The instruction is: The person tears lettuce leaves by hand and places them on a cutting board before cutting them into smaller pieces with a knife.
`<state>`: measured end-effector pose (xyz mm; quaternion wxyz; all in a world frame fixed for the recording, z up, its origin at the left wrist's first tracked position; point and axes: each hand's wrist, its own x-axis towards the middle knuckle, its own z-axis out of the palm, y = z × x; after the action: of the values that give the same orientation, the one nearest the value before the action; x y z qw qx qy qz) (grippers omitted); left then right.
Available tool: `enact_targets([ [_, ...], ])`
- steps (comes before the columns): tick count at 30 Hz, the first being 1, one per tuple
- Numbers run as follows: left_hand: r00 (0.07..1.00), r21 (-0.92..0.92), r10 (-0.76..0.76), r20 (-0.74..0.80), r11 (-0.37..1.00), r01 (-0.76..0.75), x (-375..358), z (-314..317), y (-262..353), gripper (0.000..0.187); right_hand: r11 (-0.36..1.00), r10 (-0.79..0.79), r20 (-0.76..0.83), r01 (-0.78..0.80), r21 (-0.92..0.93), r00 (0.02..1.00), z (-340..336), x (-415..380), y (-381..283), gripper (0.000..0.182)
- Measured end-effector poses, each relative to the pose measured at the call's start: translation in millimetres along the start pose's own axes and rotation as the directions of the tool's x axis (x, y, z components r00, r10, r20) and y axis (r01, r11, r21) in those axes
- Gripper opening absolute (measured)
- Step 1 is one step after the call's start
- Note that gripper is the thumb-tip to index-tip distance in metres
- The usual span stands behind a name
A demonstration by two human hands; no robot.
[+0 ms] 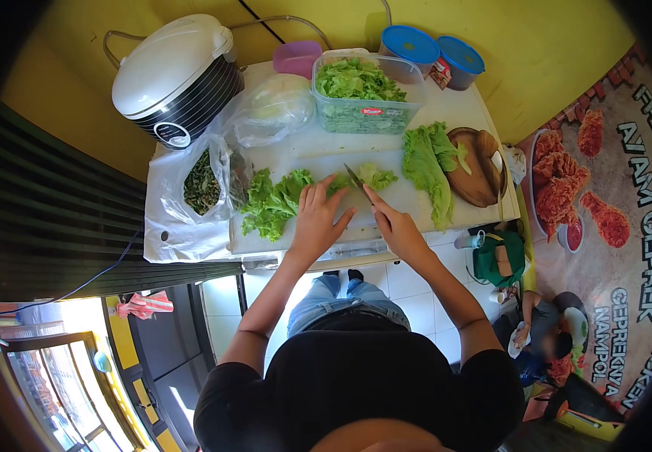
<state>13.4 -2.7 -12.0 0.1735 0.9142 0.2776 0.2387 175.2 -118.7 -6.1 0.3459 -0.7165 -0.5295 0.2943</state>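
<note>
My right hand (401, 232) is closed around the handle of a knife (354, 178), its blade pointing away and to the left over a white cutting board (386, 160). Beside the blade lies a small pile of cut lettuce (377, 176). My left hand (317, 220) rests with fingers stretched and spread, fingertips at the right end of a bunch of green lettuce leaves (271, 202). Its thumb stands apart from the fingers. More whole lettuce leaves (427, 169) lie to the right of the board.
A clear plastic container (367, 114) of cut lettuce stands behind the board. A rice cooker (171, 71), a bagged pale vegetable (277, 105) and an open bag of dark leaves (202, 184) are left. Brown wooden dishes (470, 169) sit right. A person (548, 331) is low right.
</note>
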Motion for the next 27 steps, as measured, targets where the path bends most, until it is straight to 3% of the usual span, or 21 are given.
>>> enact_targets([
  [2, 0.998, -0.016, -0.038, -0.054, 0.999, 0.037, 4, -7, 5, 0.045, 1.000, 0.027, 0.022, -0.027, 0.011, 0.999, -7, -2, -12, 0.055],
  [4, 0.999, -0.013, -0.050, -0.007, 0.999, 0.050, -2, -16, 0, 0.046, 0.998, 0.056, 0.051, -0.057, 0.018, 0.997, -7, -5, -14, 0.056],
  [6, 0.998, -0.006, -0.060, 0.034, 0.998, 0.061, -9, -18, -6, 0.047, 0.999, -0.004, 0.051, 0.003, 0.032, 0.999, -5, -5, -14, 0.055],
  [8, 0.995, 0.122, -0.021, 0.099, 0.992, 0.008, -18, -11, -13, 0.049, 1.000, 0.001, 0.080, -0.002, 0.012, 0.997, -3, -5, -13, 0.055],
  [16, 0.997, 0.130, -0.029, 0.075, 0.991, 0.019, -21, -7, -10, 0.051, 0.992, -0.105, 0.048, 0.108, -0.070, 0.993, 19, -7, 4, 0.057],
  [18, 0.997, 0.124, -0.028, 0.074, 0.992, 0.019, -21, -6, -11, 0.051, 0.959, -0.104, 0.050, 0.114, -0.261, 0.993, 23, -7, 4, 0.058],
  [24, 0.996, 0.102, -0.021, 0.084, 0.995, 0.012, -19, -9, -12, 0.051, 0.919, -0.112, 0.019, 0.111, -0.378, 0.994, 35, 9, -6, 0.059],
  [27, 0.995, 0.097, -0.015, 0.098, 0.995, 0.005, -17, -12, -15, 0.050, 0.934, -0.090, 0.035, 0.096, -0.343, 0.995, 33, -10, -1, 0.059],
])
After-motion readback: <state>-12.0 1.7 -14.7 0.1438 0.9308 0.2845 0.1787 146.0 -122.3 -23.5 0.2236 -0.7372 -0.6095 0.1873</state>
